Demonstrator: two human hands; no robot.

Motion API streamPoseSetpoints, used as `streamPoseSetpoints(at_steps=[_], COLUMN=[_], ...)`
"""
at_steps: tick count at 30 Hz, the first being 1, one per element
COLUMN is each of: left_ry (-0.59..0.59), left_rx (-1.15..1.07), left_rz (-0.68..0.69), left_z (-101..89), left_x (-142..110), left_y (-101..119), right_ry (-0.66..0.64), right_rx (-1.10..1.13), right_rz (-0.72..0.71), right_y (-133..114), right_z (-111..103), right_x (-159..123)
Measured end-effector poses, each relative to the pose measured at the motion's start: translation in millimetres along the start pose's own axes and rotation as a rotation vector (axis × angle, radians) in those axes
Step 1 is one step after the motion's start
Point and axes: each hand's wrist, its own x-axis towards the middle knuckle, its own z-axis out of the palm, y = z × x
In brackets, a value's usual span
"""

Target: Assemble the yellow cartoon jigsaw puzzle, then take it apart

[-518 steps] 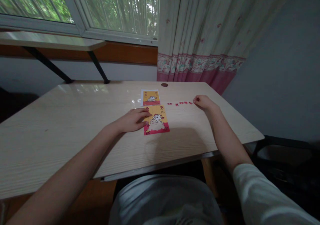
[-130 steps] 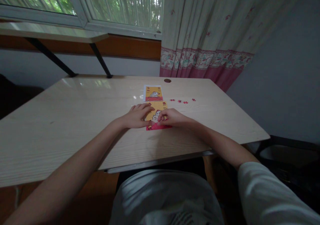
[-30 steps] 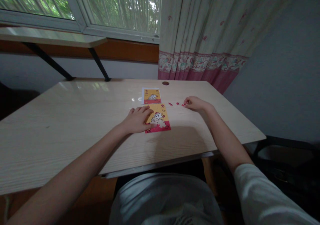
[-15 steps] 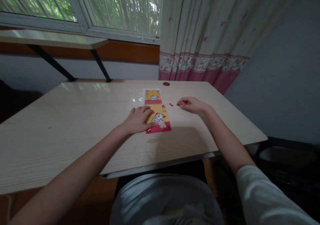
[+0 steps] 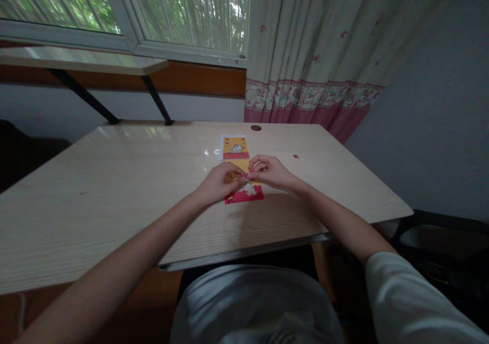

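Observation:
A jigsaw puzzle (image 5: 240, 196) with a yellow top and a pink-red bottom lies on the table, a pale gap showing in its lower part. Above it my two hands meet. My right hand (image 5: 273, 172) is closed, with a small pink puzzle piece (image 5: 250, 171) between thumb and fingers. My left hand (image 5: 219, 182) pinches at the same piece from the other side, its fingertips almost touching the right ones. Both hands cover much of the puzzle's upper half. Off to the right lies a loose red puzzle piece (image 5: 296, 156).
A picture card (image 5: 236, 148) with the same animal design lies just behind the puzzle. The pale wooden table (image 5: 153, 181) has a round cable hole (image 5: 255, 127) near its back edge. A raised shelf (image 5: 84, 61) stands at back left, and a curtain (image 5: 305, 54) hangs behind.
My right hand has come left from the loose pieces to above the puzzle, carrying a piece. My left hand has lifted from lying flat on the puzzle into a pinch. One loose piece now lies farther right.

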Motion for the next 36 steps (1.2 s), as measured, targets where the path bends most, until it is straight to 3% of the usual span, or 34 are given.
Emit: streamPoseSetpoints(at_steps=[6,12,19,26,36], left_ry=[0.054,0.089,0.054,0.023,-0.105], left_rx=[-0.094,-0.177,-0.405,-0.462,-0.510], left_rz=[-0.070,-0.123,-0.257,-0.271,-0.234], left_z=[0.0,1.8,8.1,11.0,12.9], left_x=[-1,-1,2,3,1], left_y=[3,0,-9,-16,-19], right_ry=[0.069,0.036,0.044,-0.024,-0.107], right_rx=[0.002,-0.100,-0.440,-0.798,-0.930], right_rz=[-0.019,-0.066,-0.256,-0.436,-0.548], right_y=[5,-1,-7,-11,-18], right_z=[6,4,-13,-15,-15], right_x=[1,0,-4,-7,-12])
